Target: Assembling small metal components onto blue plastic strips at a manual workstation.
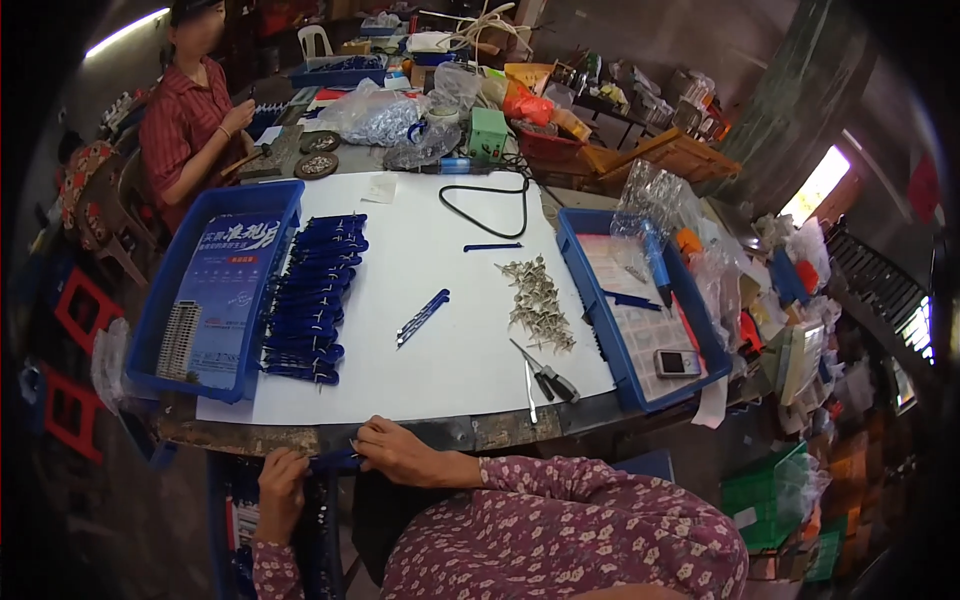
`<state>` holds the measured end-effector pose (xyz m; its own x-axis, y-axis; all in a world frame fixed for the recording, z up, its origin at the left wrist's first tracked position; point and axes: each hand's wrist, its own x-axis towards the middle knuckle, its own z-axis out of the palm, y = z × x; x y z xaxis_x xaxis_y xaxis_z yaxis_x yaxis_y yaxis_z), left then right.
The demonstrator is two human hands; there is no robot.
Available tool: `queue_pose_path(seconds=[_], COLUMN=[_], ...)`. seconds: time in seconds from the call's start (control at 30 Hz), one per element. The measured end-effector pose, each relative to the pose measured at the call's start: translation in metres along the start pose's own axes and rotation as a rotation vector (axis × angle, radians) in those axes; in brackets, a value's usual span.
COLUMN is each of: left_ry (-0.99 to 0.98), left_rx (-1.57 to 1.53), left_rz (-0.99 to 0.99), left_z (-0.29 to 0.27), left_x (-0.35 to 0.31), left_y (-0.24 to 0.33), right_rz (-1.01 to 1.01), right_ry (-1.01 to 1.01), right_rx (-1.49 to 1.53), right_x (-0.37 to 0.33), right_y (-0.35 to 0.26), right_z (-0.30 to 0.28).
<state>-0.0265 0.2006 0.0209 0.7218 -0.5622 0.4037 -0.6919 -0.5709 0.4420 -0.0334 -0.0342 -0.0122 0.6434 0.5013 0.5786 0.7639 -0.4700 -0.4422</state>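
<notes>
At the table's near edge, my left hand (283,486) pinches one end of a slim blue plastic piece (336,460). My right hand (398,452) closes on its other end, with a tiny light tip showing at the fingers. On the white sheet (420,390) beyond lies a long row of similar blue pieces (315,290) fitted with small metal parts. A few more blue pieces (423,318) lie mid-sheet, and a single blue strip (492,247) farther off. To the right are a heap of small metal parts (540,300), dark-handled pliers (548,378) and a thin metal tool (530,392).
Blue trays flank the sheet: the left tray (146,350) holds a printed sheet, the right tray (590,335) a phone (677,363) and a blue cylindrical tool (655,262). A black cord (485,188) loops at the back. Another person (190,120) works at far left.
</notes>
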Motion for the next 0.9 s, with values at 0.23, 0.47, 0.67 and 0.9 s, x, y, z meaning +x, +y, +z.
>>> queue_pose_path(seconds=[0.23,0.47,0.67,0.9], left_ry=[0.013,-0.087,-0.044,-0.024], left_rx=[-0.053,-0.092,-0.109,-0.008], left_rz=[0.092,0.277,0.248,0.151], left_z=[0.016,0.059,0.063,0.05], left_x=[0.026,0.051,0.048,0.025], left_y=[0.034,0.049,0.045,0.021], right_rz=[-0.006,0.131,0.232,0.143], right_ry=[0.001,-0.02,-0.103,-0.042], right_rx=[-0.095,-0.165,-0.116,-0.051], right_x=[-0.026,-0.073,-0.067,-0.039], right_y=[0.003,0.005,0.001,0.007], right_z=[-0.048,-0.079,-0.082,-0.063])
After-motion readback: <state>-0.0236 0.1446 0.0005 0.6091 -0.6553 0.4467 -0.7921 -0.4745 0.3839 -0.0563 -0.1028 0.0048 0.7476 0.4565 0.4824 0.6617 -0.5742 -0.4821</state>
